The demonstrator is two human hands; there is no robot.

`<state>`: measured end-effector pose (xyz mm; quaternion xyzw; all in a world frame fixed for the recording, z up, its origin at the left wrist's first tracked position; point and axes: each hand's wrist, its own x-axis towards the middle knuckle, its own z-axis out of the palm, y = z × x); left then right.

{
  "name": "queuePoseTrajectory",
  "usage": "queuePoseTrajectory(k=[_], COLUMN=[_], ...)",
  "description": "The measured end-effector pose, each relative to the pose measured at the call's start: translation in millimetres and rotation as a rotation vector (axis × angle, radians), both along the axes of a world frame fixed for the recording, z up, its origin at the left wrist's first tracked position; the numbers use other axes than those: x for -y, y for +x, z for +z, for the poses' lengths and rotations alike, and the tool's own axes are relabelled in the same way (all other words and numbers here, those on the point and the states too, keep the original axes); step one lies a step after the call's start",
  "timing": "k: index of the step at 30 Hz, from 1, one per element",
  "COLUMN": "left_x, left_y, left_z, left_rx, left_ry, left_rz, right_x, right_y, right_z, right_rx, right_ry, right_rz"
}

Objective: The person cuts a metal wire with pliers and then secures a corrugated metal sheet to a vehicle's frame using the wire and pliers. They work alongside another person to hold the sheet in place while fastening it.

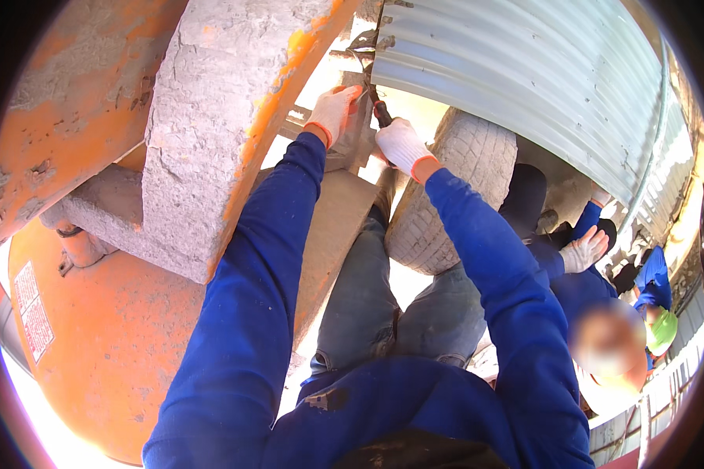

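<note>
Corrugated sheeting fills our view at one o'clock, and an orange drum bulges at eight. Near twelve, our gloved right hand has its fingers clamped on a dark-handled tool, tilted toward eleven. Our left hand, also gloved, reaches in at the tool's nine o'clock, close to its upper end; we cannot tell whether those fingers pinch anything. At two stands a dusty tyre; at three, a co-worker's gloved hand.
</note>
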<state>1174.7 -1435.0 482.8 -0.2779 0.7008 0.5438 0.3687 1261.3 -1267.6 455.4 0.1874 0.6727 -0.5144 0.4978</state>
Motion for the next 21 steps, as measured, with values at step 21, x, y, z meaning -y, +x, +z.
queuePoseTrajectory(k=[21], left_x=[-36], left_y=[-49], left_z=[-8], left_rx=[-0.630], left_ry=[-0.912], left_rz=[-0.969], right_x=[4], right_y=[67], right_z=[27], right_rx=[0.396], right_ry=[-0.446], right_rz=[-0.697])
